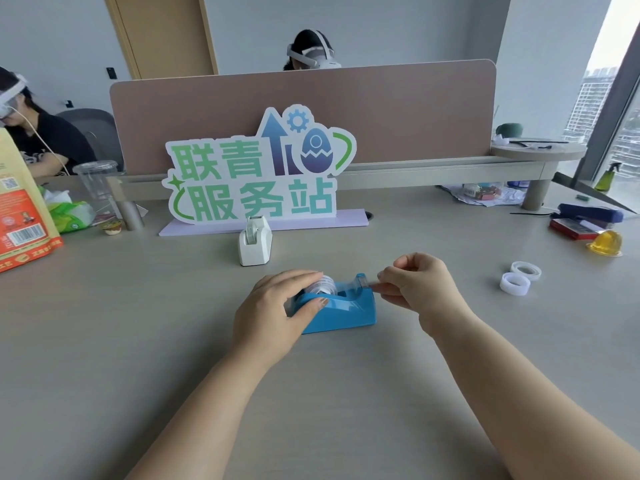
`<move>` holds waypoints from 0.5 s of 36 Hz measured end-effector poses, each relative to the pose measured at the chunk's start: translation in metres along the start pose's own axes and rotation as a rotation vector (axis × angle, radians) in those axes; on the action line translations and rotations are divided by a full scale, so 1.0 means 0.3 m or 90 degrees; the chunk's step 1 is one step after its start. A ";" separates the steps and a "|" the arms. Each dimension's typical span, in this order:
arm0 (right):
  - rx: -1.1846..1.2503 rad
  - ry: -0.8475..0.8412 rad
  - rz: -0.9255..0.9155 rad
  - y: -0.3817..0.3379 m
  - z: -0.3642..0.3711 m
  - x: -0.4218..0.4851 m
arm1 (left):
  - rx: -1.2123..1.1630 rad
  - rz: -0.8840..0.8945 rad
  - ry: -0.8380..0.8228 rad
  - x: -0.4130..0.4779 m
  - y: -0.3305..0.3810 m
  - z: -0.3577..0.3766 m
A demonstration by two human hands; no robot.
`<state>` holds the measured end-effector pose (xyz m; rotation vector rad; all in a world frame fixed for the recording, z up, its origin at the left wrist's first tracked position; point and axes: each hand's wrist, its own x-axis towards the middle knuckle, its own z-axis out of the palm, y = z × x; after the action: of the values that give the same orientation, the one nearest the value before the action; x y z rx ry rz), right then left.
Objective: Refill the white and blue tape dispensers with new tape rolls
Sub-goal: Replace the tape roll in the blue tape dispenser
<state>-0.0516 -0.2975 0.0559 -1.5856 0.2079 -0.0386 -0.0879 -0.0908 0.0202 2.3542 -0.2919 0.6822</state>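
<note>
Blue dispenser (341,308): desk centre, cutter end toward 3 o'clock; rear end hidden under left hand.
Tape roll (323,285): seated in blue dispenser, mostly covered.
Left hand (277,306): clamped over roll and dispenser body.
Right hand (414,280): fingers pinched together at cutter; clear strip hard to make out.
White dispenser (255,242): 12 o'clock of blue one, apart.
Spare rolls (519,278): two, 3 o'clock, untouched.

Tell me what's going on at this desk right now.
A person is working on a blue tape dispenser on the desk. The left hand rests over its tape roll, while the right hand pinches the tape at the cutter end. A white tape dispenser stands behind it, untouched. Two rings, maybe rolls or empty cores, lie to the right.
</note>
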 end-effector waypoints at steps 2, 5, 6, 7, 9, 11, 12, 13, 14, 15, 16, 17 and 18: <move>-0.008 0.001 0.003 -0.004 0.000 -0.001 | 0.001 -0.001 -0.002 0.001 0.001 -0.001; -0.014 0.002 0.011 -0.007 0.002 -0.002 | -0.002 -0.007 -0.002 0.000 0.001 0.000; -0.018 0.003 0.012 -0.007 0.002 -0.002 | -0.002 -0.007 -0.002 0.000 0.002 0.001; -0.023 0.003 0.014 -0.008 0.002 -0.002 | 0.000 -0.006 -0.003 0.000 0.002 0.001; -0.032 0.006 0.018 -0.009 0.001 -0.002 | 0.002 -0.007 -0.005 0.002 0.003 0.002; -0.037 0.006 0.015 -0.006 0.001 -0.002 | 0.002 -0.007 -0.006 0.002 0.004 0.001; -0.039 0.006 0.013 -0.004 0.002 -0.002 | 0.002 -0.006 -0.006 0.001 0.005 0.000; -0.042 0.008 0.011 -0.002 0.003 -0.002 | 0.001 -0.004 -0.005 0.001 0.005 0.000; -0.045 0.009 0.008 0.000 0.004 -0.002 | 0.001 -0.002 -0.005 0.000 0.005 0.000; -0.048 0.009 0.006 0.002 0.005 -0.001 | 0.001 -0.002 -0.006 0.000 0.005 0.000; -0.051 0.010 0.005 0.004 0.006 0.000 | 0.000 -0.002 -0.007 -0.001 0.004 0.000; -0.055 0.011 0.004 0.006 0.007 0.000 | -0.002 -0.001 -0.007 -0.001 0.004 -0.001; -0.059 0.012 0.003 0.007 0.008 0.000 | -0.001 0.000 -0.006 0.000 0.003 -0.001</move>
<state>-0.0513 -0.2953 0.0536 -1.6769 0.2309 -0.0403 -0.0884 -0.0913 0.0206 2.3556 -0.2960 0.6710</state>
